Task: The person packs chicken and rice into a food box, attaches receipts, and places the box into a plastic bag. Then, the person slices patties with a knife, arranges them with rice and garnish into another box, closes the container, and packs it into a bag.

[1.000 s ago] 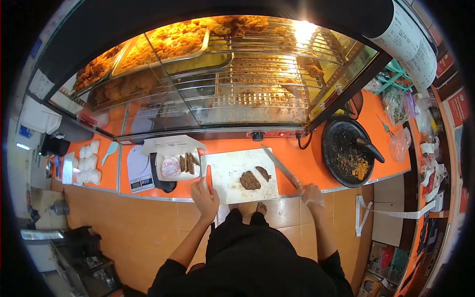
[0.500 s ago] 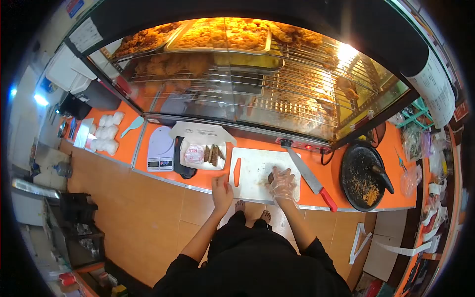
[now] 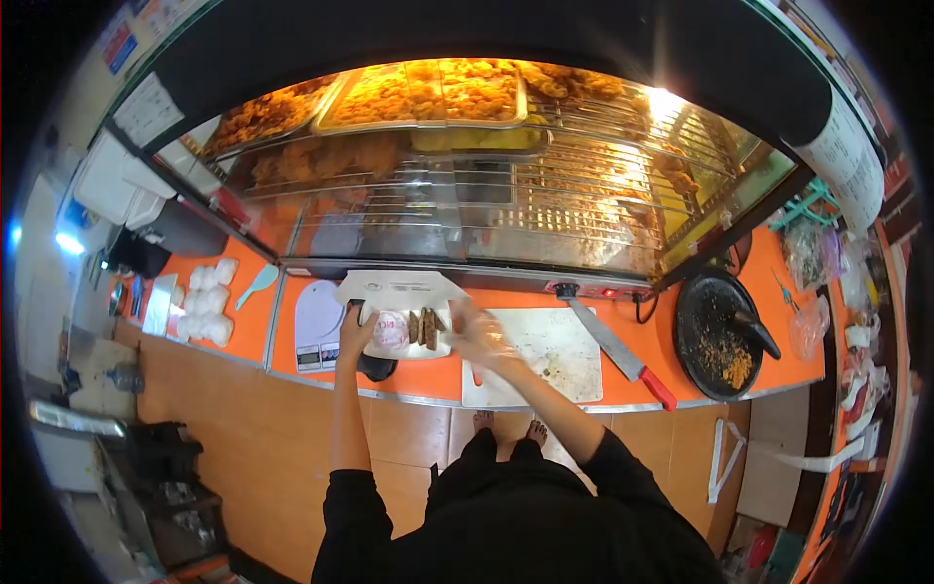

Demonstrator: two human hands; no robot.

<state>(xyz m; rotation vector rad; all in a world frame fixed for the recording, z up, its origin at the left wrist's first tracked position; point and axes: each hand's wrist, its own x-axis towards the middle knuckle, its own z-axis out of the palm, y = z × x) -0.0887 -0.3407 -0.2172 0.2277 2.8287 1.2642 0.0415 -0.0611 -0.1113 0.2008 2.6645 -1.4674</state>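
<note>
An open white cardboard food box (image 3: pixel 416 286) stands on the counter, its lid folded back. Inside it lie a round wrapped packet with red print (image 3: pixel 391 332) and several brown strips of food (image 3: pixel 424 328). My bare left hand (image 3: pixel 356 331) grips the box by its left edge. Over at the box's right edge is my right hand (image 3: pixel 479 337) in a clear plastic glove, smeared by motion, so its fingers are unclear. A white cutting board (image 3: pixel 555 350) with small crumbs lies just right of the box, partly under my right forearm.
A knife with a red handle (image 3: pixel 658 387) lies beside the board. Farther right is a black stone mortar (image 3: pixel 693 341) with a pestle (image 3: pixel 758 334). A kitchen scale (image 3: pixel 316 331) sits to the left. The lit glass food warmer (image 3: pixel 467 214) closes off the back.
My left hand has moved left and up onto the box's left edge. My right hand has swung left from the board to the box; the dark piece beneath it has left the board.
</note>
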